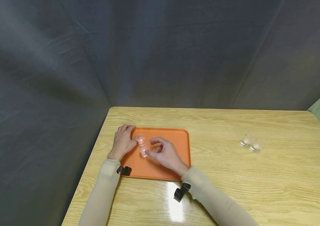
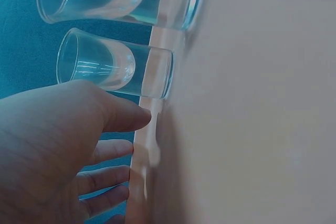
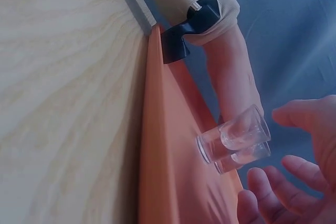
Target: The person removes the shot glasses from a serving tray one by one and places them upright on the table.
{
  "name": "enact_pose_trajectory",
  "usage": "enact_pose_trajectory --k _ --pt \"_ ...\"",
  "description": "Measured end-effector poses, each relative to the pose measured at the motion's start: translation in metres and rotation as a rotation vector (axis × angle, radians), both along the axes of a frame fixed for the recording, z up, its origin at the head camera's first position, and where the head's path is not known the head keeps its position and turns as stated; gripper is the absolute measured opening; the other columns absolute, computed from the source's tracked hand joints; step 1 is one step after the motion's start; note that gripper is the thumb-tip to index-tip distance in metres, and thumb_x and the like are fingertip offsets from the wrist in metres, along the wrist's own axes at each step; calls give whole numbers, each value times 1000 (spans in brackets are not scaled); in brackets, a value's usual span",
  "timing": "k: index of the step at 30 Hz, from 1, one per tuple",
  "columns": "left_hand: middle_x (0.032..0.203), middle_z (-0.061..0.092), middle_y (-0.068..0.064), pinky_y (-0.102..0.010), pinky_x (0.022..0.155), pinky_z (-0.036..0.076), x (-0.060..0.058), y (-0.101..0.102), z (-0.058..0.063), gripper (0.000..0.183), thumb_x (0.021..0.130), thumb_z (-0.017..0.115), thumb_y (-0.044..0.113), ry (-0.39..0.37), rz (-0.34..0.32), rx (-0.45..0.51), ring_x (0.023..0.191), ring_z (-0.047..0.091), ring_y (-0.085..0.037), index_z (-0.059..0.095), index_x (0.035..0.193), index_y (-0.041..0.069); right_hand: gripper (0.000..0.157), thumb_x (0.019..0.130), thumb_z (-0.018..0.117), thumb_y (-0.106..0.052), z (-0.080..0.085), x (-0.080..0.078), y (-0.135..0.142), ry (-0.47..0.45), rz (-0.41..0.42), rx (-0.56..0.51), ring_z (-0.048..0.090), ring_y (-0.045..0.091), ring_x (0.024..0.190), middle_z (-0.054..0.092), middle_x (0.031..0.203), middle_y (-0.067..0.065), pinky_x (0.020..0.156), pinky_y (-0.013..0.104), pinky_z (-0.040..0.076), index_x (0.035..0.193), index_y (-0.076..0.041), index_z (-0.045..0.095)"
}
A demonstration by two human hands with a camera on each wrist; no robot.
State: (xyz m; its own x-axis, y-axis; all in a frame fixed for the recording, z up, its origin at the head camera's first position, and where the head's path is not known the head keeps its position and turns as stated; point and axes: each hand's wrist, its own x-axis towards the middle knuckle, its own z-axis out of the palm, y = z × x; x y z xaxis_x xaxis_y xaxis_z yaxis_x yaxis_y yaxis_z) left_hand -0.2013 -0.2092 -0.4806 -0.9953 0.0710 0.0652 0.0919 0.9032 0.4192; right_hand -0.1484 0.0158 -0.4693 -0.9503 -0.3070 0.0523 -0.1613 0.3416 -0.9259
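Note:
Two small clear shot glasses stand upright, one behind the other, on an orange tray [image 1: 160, 171]. My left hand [image 1: 123, 141] lies along the tray's left side, its fingers reaching toward the back corner. In the left wrist view its thumb points at the base of the farther glass [image 2: 115, 66], with the fingers stretched out below. The nearer glass [image 1: 143, 151] is just beside the thumb of my right hand [image 1: 166, 153]. In the right wrist view that hand's fingers are loosely bent and spread from the thumb, around nothing, with a gap to both glasses [image 3: 244, 127].
Two more clear shot glasses [image 1: 245, 140] stand close together on the wooden table [image 1: 219, 175], right of the tray. Dark curtains [image 1: 176, 56] hang behind the table and along its left. Each wrist carries a black camera mount [image 1: 182, 191].

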Motion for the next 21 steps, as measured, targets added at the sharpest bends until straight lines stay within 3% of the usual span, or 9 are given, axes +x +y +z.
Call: enact_pose_trajectory --k 12,21 --pt "150 56 -20 -60 119 37 -1 -1 -1 56 98 69 26 5 -1 1 143 46 -43 60 149 5 44 89 86 -32 -2 -5 -14 -4 9 22 65 11 79 76 119 4 67 26 54 126 -12 73" --pt "150 56 -20 -59 117 39 0 1 0 56 98 68 26 11 0 4 142 47 -43 60 149 4 40 87 87 -28 -6 -3 -18 -12 31 27 64 9 72 75 99 3 62 24 52 122 -15 75"
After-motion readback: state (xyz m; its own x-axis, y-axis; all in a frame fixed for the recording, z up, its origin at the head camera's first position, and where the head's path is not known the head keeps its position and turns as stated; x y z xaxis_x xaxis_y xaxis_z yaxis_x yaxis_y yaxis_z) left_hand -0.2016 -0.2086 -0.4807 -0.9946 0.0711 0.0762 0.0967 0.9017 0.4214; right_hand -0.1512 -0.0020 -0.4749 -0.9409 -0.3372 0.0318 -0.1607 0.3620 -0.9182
